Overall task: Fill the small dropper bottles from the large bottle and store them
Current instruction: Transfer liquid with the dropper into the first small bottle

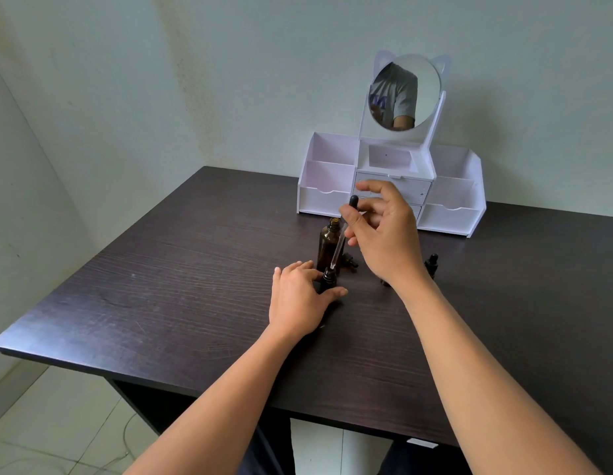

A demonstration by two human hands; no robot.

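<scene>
A large amber bottle (328, 242) stands uncapped near the middle of the dark table (181, 275). Just in front of it stands a small dark dropper bottle (328, 279), open at the top, with my left hand (300, 298) holding it between thumb and fingers. My right hand (384, 234) pinches a long dropper (343, 234) by its black cap; the glass tube slants down with its tip at the small bottle's mouth. Another small dropper bottle (431, 264) with its black cap stands to the right, partly behind my right wrist.
A white desk organiser (452, 207) with open compartments, small drawers and a round cat-ear mirror (406, 92) stands at the back of the table. A small black dropper cap (349, 260) lies behind the large bottle. A wall rises to the left and behind.
</scene>
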